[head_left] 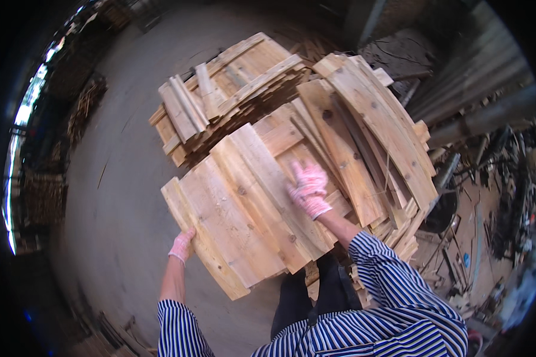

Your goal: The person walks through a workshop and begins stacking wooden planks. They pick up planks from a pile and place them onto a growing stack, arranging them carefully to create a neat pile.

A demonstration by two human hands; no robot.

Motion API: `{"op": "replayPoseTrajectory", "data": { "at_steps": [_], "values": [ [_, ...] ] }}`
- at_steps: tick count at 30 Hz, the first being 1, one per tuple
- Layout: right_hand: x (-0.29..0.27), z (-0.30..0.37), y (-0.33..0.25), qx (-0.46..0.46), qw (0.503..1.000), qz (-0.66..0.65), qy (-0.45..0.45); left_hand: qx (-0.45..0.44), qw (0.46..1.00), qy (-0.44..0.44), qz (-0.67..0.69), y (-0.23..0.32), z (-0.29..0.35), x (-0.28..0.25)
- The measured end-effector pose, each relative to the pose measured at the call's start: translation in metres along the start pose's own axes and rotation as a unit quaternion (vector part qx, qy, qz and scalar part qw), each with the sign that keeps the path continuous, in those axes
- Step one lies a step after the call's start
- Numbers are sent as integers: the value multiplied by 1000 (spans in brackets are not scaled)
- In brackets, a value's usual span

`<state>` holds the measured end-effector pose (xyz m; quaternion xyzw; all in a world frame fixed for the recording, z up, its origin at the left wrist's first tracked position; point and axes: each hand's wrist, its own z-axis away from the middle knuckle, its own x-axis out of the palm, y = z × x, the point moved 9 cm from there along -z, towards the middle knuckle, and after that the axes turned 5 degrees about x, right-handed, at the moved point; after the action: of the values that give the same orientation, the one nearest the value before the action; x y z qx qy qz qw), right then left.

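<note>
My left hand [183,244], in a pink-and-white glove, holds the outer edge of the leftmost wooden board [205,241]; some of its fingers are hidden by the board. My right hand [309,189], gloved alike and smeared by motion, is over the middle of the stack with its fingers apart. Beneath it lie a pale plank [274,184] and a shorter wood piece [281,140]. Several boards lie side by side on the left of this stack. Loose planks, among them a knotted plank [342,149], lie at a slant on the right.
A second wood stack [244,65] stands just beyond, with narrow strips [184,107] on top. Grey concrete floor [125,172] extends to the left. Scrap wood and debris [470,238] litter the right side. My legs [315,291] are against the near side of the stack.
</note>
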<state>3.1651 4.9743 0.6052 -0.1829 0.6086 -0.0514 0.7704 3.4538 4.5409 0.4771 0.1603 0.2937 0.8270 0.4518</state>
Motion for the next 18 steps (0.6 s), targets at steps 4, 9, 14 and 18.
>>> {"op": "replayPoseTrajectory", "data": {
  "at_steps": [4,9,14,18],
  "values": [
    [-82,-37,98,195,977,75,53,0,1000,-7,12,1,-2,-6],
    [-99,-33,117,196,979,38,29,-9,1000,-29,8,9,-2,12],
    [-55,15,67,87,984,41,151,1,998,-55,9,17,-3,24],
    [-6,11,56,38,995,-89,9,0,998,-55,6,15,-8,16]
  ]
}}
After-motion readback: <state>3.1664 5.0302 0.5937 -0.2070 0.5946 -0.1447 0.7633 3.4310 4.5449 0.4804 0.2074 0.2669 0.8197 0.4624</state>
